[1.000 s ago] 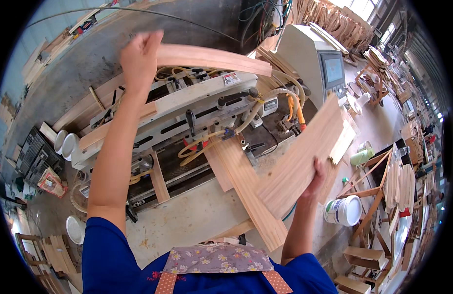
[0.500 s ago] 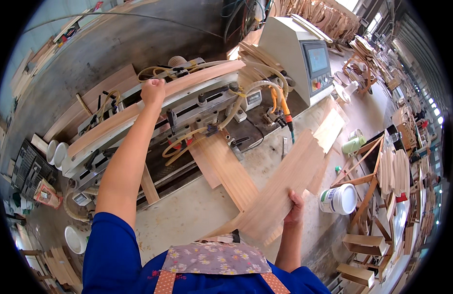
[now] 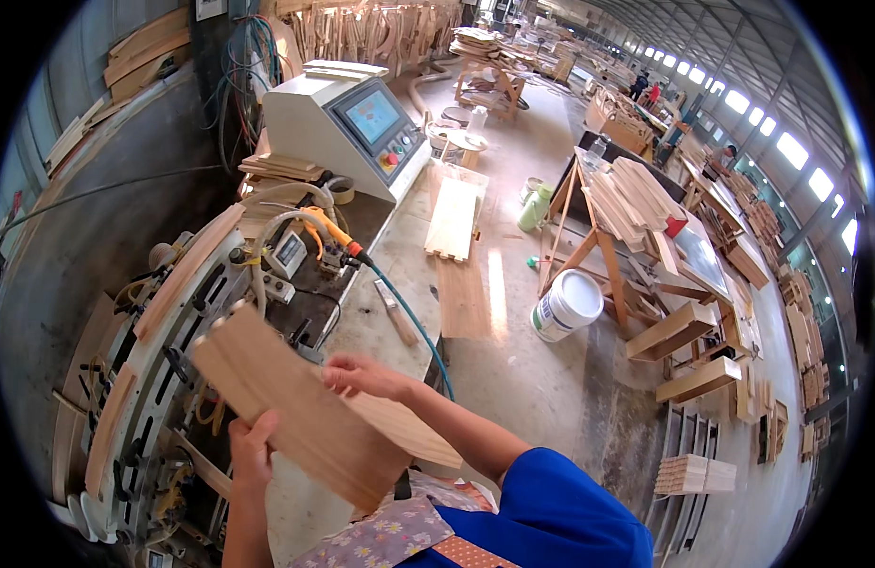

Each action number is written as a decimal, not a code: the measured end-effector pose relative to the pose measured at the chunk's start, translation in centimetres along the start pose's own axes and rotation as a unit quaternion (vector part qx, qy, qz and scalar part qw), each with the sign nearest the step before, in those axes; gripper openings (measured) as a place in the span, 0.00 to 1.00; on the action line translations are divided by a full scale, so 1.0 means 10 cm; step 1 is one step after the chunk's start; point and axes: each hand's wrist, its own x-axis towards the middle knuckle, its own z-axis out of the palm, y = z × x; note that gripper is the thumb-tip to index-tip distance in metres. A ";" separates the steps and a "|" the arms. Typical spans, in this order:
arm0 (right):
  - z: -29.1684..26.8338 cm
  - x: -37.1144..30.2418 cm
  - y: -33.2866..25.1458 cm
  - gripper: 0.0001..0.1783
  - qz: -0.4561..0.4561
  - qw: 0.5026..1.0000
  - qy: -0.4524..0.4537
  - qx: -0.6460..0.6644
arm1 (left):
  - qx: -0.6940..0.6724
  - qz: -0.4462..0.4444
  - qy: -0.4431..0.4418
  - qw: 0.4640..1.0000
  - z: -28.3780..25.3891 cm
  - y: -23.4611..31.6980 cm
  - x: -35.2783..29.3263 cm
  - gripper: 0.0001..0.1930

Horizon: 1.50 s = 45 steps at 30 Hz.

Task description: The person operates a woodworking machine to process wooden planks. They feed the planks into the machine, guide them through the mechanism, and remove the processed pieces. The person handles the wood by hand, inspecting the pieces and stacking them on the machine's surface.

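Observation:
A flat wooden board with notched ends is held tilted over the bench in front of me. My left hand grips its left edge, thumb on the upper face and fingers hidden underneath. Close to the opposite edge is my right hand, its fingers loosely bent and apart, with nothing visible in them. Whether its fingertips touch the board I cannot tell. Below my right forearm lies another pale wooden board, partly covered.
To the left stands a clamping machine with wooden strips and hoses. A control box with a screen sits farther back. Notched boards lie beyond the bench. A blue hose crosses the bench edge; a white bucket stands right.
My view has turned right. My left hand has left the strip on the machine and now holds a notched board. My right hand has let go of the board and moved to its edge.

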 end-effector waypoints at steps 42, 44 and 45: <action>1.60 -0.96 0.03 0.15 -0.296 0.834 -0.188 -0.426 | -0.235 0.344 0.502 0.758 -1.46 -0.11 -3.89 0.24; 2.05 -0.92 0.13 0.14 -0.374 0.794 -0.217 -0.428 | -0.269 0.339 0.564 0.703 -1.46 -0.42 -4.28 0.24; 2.28 -0.93 0.19 0.13 -0.410 0.774 -0.224 -0.427 | -0.286 0.335 0.588 0.678 -1.48 -0.58 -4.46 0.24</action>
